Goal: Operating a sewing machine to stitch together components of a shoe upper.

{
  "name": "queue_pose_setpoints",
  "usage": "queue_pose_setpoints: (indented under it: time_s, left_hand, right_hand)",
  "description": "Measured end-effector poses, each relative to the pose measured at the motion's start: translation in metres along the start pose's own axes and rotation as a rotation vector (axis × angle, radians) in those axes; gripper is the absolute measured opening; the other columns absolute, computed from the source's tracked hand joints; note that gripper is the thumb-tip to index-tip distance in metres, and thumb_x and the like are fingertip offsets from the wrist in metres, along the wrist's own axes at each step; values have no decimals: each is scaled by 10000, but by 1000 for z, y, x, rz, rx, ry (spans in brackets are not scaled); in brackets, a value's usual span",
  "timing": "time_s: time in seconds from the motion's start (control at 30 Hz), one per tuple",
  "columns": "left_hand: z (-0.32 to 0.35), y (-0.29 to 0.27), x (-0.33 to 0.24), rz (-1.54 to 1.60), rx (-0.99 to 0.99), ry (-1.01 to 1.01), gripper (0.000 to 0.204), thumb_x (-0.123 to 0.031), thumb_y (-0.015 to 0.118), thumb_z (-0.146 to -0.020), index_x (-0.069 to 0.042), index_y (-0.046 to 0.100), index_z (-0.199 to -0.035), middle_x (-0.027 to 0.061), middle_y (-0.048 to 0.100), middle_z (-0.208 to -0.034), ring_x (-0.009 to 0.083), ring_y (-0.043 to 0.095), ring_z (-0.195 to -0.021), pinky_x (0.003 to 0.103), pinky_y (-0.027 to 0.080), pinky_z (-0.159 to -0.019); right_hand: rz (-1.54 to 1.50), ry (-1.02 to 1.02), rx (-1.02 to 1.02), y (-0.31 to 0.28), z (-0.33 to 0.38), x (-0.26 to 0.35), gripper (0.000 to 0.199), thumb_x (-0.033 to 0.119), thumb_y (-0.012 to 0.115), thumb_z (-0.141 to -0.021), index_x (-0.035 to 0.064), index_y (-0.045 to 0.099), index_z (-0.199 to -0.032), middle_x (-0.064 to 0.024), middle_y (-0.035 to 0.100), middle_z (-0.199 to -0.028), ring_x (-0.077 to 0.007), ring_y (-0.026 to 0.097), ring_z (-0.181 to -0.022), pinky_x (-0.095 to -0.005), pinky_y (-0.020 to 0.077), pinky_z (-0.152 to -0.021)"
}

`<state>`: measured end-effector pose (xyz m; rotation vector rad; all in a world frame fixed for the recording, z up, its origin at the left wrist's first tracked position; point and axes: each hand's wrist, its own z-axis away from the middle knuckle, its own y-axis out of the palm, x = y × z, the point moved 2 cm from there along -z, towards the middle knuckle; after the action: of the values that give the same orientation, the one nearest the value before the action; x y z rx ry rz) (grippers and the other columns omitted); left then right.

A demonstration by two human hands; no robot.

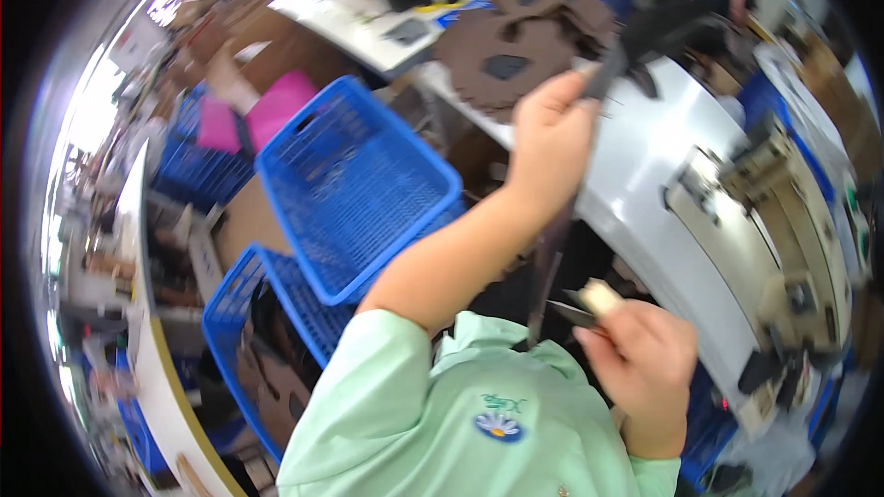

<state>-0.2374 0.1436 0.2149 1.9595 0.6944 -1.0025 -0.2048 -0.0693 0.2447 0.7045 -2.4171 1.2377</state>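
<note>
My left hand [550, 143] is raised over the edge of the white table, its fingers closed on a dark fabric strip [605, 74]. One part of the strip reaches toward the table and another hangs down in front of my shirt. Lower and to the right, my right hand [645, 350] is closed around a small pair of thread snips [573, 309], whose dark blades point left at the hanging strip. A pale yellow wrap [600, 296] shows at those fingertips. Whether the blades touch the strip I cannot tell. Brown fabric pieces [470, 51] lie on the table just beyond my left hand.
A sewing machine [783, 221] stands on the white table [635, 193] at the right. To the left, a blue basket [368, 189] leans over another blue basket [226, 313] holding brown and dark pieces. Pink material [281, 110] lies in a basket farther back.
</note>
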Motion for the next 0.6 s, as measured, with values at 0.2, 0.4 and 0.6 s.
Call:
queue_pose_setpoints:
  time_s: [0.2,0.4,0.6]
  left_hand:
    - [17,-126,-78,-243,-222,-7,339,-89,621,-794,24,692,-1105,76,687,-1102,154,621,-1038,281,458,-939]
    - [147,-279,-258,-699,-750,168,432,-66,581,-849,62,596,-1261,127,655,-1193,200,622,-1093,311,460,-990]
    - [250,-387,-268,-2214,-759,-239,384,-58,511,-881,-42,655,-1237,178,682,-1177,302,648,-1089,364,478,-965]
  right_hand:
    - [-132,56,-21,14,18,-34,405,-61,776,-673,-27,664,-1061,-92,619,-716,-169,569,-513,-255,441,-458]
    - [-183,25,8,37,10,-50,386,-45,776,-691,-25,660,-1058,-90,616,-724,-163,560,-522,-256,432,-463]
    - [-256,39,75,57,-7,-47,284,-41,786,-674,-23,636,-914,-86,618,-726,-181,567,-529,-267,432,-470]
